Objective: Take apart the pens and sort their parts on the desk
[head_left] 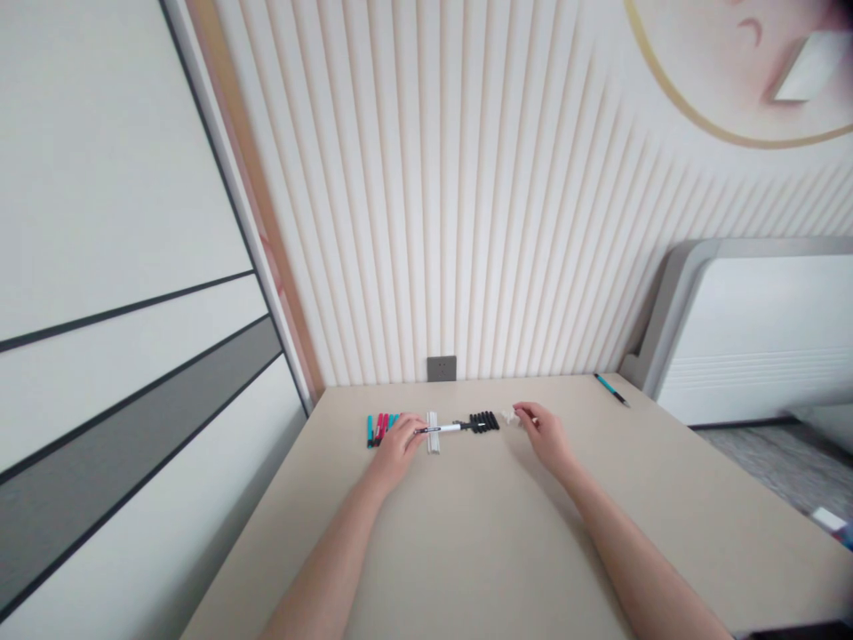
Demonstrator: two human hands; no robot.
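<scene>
Left hand has got a white pen sideways across some thin white rods, black pieces lined up nearby. Right hand is by tiny white bits, maybe pinching one, kinda blurry tho.

On the table, sticks lie between tubes at left and short pieces at right, a pen far right.

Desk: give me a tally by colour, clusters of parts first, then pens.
Teal-and-red tubes: 1 cluster
White sticks: 1 cluster
Black tubes: 1 cluster
White bits: 1 cluster
Black-and-white pen, in the left hand: 1
Teal-and-black pen: 1
Total: 6
</scene>
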